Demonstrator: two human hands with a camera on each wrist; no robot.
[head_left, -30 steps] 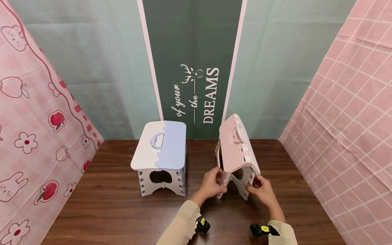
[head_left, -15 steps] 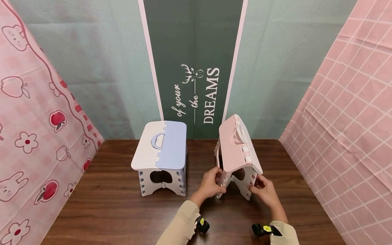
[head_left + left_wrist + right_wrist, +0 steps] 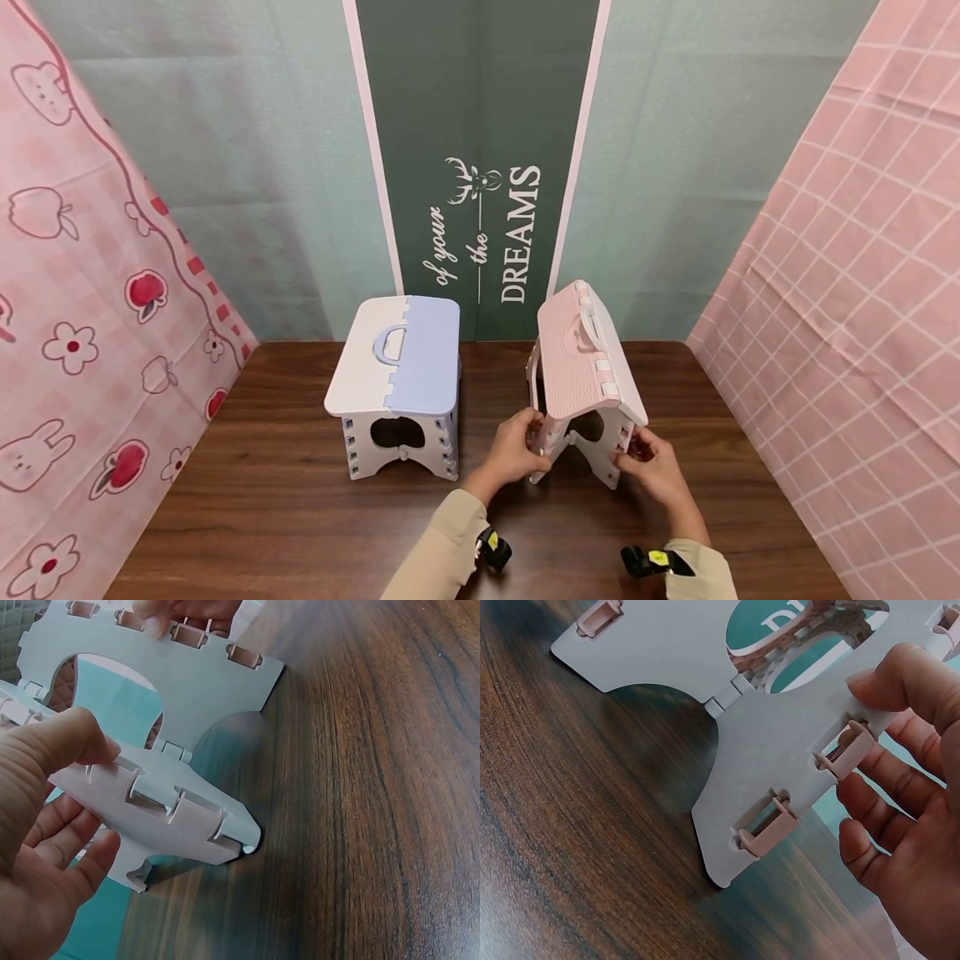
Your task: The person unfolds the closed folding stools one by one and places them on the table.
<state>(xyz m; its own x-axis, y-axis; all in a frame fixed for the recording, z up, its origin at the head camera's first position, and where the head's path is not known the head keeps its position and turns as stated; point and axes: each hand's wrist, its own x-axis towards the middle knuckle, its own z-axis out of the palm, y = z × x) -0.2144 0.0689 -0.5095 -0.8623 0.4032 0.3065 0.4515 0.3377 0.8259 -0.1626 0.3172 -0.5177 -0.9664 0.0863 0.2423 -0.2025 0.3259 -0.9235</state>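
Observation:
A pink and white folding stool (image 3: 573,367) stands half unfolded on the table, its two seat halves sloping down from a ridge like a roof. My left hand (image 3: 513,450) grips its near left leg edge, thumb on the near face and fingers behind. On the opposite leg edge my right hand (image 3: 656,471) pinches the white end panel (image 3: 757,757) between thumb and fingers. In the left wrist view the end panel (image 3: 217,682) bends at its middle hinge, its feet at the wood. To the left stands a white and blue folding stool (image 3: 420,358), fully unfolded with a flat seat.
Both stools stand on a dark brown wooden table (image 3: 285,517). A green printed cloth (image 3: 480,100) hangs behind it. Pink patterned cloth (image 3: 97,333) lines the left side, and pink checked cloth (image 3: 840,275) the right.
My right hand has moved a little to the right, drawing the pink stool's right leg with it. The legs are spread wider and the right seat half has tilted outward. My left hand stays nearly still.

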